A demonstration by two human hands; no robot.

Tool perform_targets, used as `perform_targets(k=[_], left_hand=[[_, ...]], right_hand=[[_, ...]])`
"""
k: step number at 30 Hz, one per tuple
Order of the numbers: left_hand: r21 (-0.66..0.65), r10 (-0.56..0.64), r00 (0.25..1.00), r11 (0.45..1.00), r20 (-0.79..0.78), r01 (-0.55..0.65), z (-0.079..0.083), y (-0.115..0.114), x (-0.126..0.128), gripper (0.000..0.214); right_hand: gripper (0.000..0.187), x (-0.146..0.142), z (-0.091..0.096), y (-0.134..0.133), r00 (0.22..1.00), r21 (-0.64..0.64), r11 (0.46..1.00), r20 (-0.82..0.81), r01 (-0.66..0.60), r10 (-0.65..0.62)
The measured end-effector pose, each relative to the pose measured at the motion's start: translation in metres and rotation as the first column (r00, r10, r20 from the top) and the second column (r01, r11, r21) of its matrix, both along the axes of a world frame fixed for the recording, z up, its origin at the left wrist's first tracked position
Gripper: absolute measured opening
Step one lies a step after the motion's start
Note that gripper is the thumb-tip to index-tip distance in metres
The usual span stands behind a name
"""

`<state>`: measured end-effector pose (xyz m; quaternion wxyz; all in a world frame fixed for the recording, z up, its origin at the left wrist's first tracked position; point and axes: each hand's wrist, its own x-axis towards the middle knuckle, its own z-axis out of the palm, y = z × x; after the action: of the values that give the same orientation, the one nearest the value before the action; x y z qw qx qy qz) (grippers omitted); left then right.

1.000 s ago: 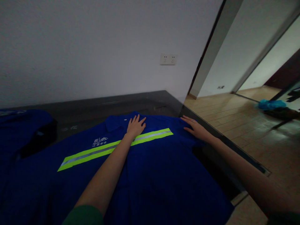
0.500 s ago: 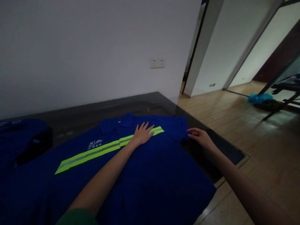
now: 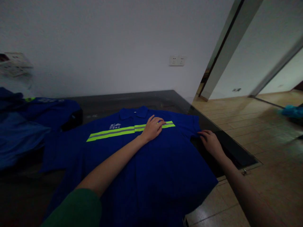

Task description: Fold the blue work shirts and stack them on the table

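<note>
1. Across the centre and lower middle of the frame, a blue work shirt (image 3: 146, 170) lies front-up, spread on a dark glass table (image 3: 142, 99).
2. I judge it soft, light and limp, likely to slide on the glass. The shoulders or sleeve hems look like the best places to take hold.
3. Its collar (image 3: 133, 113) points toward the top of the frame and its hem toward the bottom, so the long axis runs bottom to top. A yellow reflective stripe (image 3: 113, 133) crosses the chest.
4. My left hand (image 3: 152, 128) rests palm-down on the stripe, fingers relaxed, gripping nothing.
5. My right hand (image 3: 211, 143), right of centre, touches the sleeve edge with curled fingers. I cannot tell whether it pinches the cloth.
6. At the left edge sits a heap of blue garments (image 3: 21, 126). A wall socket (image 3: 176, 61) is upper centre, with wooden floor (image 3: 260, 126) at right.
</note>
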<state>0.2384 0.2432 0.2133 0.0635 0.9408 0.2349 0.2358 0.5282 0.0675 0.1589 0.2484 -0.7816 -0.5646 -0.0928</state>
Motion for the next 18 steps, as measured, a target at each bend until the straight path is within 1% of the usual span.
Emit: perform_targets(k=[2, 5, 6, 7, 8, 9, 10, 11, 12, 13, 14, 15, 16, 17, 18], left_hand=[[-0.039, -0.011, 0.998, 0.999, 0.059, 0.013, 0.022, -0.023, -0.03, 0.034], [-0.13, -0.01, 0.982, 0.991, 0.188, 0.035, 0.055, -0.062, -0.091, 0.032], [-0.167, 0.02, 0.972, 0.986, 0.232, 0.02, 0.063, -0.075, -0.114, 0.031], [-0.205, 0.074, 0.961, 0.979, 0.268, -0.018, 0.069, -0.09, -0.138, 0.03], [-0.248, 0.149, 0.944, 0.966, 0.294, -0.075, 0.072, -0.105, -0.162, 0.029], [-0.293, 0.234, 0.921, 0.946, 0.313, -0.141, 0.071, -0.121, -0.186, 0.028], [-0.335, 0.324, 0.887, 0.918, 0.33, -0.21, 0.067, -0.137, -0.21, 0.027], [-0.374, 0.411, 0.843, 0.885, 0.347, -0.277, 0.06, -0.154, -0.232, 0.025], [-0.407, 0.491, 0.794, 0.847, 0.358, -0.341, 0.049, -0.171, -0.253, 0.025], [-0.434, 0.565, 0.739, 0.807, 0.367, -0.401, 0.036, -0.188, -0.272, 0.024], [-0.452, 0.632, 0.669, 0.765, 0.391, -0.459, 0.021, -0.204, -0.289, 0.023], [-0.478, 0.7, 0.583, 0.711, 0.413, -0.516, 0.003, -0.22, -0.304, 0.022], [-0.497, 0.758, 0.472, 0.652, 0.45, -0.573, -0.016, -0.235, -0.316, 0.021], [-0.522, 0.801, 0.381, 0.592, 0.461, -0.614, -0.037, -0.248, -0.325, 0.021], [-0.54, 0.831, 0.307, 0.541, 0.465, -0.645, -0.058, -0.26, -0.331, 0.021]], right_hand=[[0.036, -0.008, 0.003, -0.012, 1.0, 0.067, 0.998, -0.02, -0.02, 0.022], [0.034, -0.038, 0.015, -0.039, 0.993, 0.202, 0.979, -0.102, -0.035, 0.057], [0.033, -0.051, 0.02, -0.05, 0.987, 0.232, 0.972, -0.137, -0.046, 0.079], [0.031, -0.065, 0.026, -0.063, 0.979, 0.253, 0.966, -0.173, -0.062, 0.109], [0.029, -0.077, 0.032, -0.076, 0.966, 0.263, 0.962, -0.22, -0.076, 0.136], [0.027, -0.086, 0.037, -0.089, 0.945, 0.262, 0.962, -0.288, -0.077, 0.154], [0.025, -0.092, 0.04, -0.102, 0.912, 0.25, 0.966, -0.378, -0.061, 0.156], [0.026, -0.095, 0.041, -0.115, 0.863, 0.217, 0.975, -0.485, -0.04, 0.143], [0.028, -0.094, 0.04, -0.127, 0.795, 0.15, 0.988, -0.594, -0.04, 0.122], [0.031, -0.091, 0.038, -0.139, 0.714, 0.05, 0.996, -0.694, -0.08, 0.092], [0.035, -0.086, 0.033, -0.15, 0.635, -0.064, 0.985, -0.771, -0.158, 0.051], [0.038, -0.08, 0.027, -0.16, 0.573, -0.177, 0.949, -0.819, -0.259, 0.003], [0.039, -0.075, 0.019, -0.169, 0.537, -0.281, 0.892, -0.842, -0.355, -0.051], [0.039, -0.07, 0.01, -0.176, 0.531, -0.367, 0.833, -0.841, -0.414, -0.107], [0.037, -0.068, 0.001, -0.181, 0.55, -0.439, 0.788, -0.82, -0.431, -0.157]])
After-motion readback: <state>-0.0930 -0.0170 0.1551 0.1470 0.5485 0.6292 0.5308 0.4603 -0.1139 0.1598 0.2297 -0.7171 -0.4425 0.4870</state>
